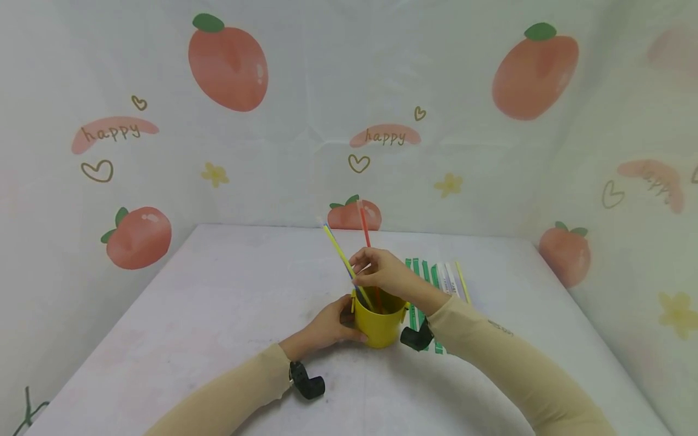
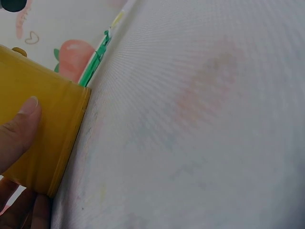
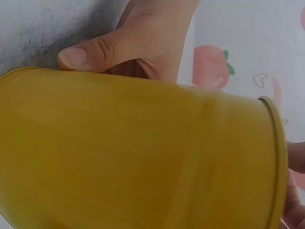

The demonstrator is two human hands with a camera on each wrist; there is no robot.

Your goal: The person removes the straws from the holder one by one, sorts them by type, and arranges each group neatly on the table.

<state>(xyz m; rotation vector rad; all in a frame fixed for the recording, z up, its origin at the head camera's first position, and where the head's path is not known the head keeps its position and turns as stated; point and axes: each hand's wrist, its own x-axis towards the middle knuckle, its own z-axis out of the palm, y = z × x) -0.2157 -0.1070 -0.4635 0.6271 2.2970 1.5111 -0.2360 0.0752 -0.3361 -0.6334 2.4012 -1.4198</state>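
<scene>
A small yellow bucket (image 1: 378, 327) stands upright on the table, side handles at its rim. My left hand (image 1: 329, 324) grips its left side. In the left wrist view the thumb (image 2: 24, 129) lies on the yellow wall (image 2: 52, 124), with fingers round the far side. Above the bucket's mouth, my right hand (image 1: 384, 269) pinches a thin yellow straw-like stick (image 1: 338, 248) with a blue one alongside, their lower ends inside the bucket. A red stick (image 1: 364, 223) leans up out of the bucket behind the right hand. The right wrist view shows mostly the bucket's wall (image 3: 143, 152).
Several green-and-white strips (image 1: 425, 272) lie in a row on the table right of the bucket, partly behind the right forearm. White strips (image 1: 448, 278) and a yellow stick (image 1: 462, 281) lie beside them. A printed white cloth (image 1: 305, 79) hangs behind the table.
</scene>
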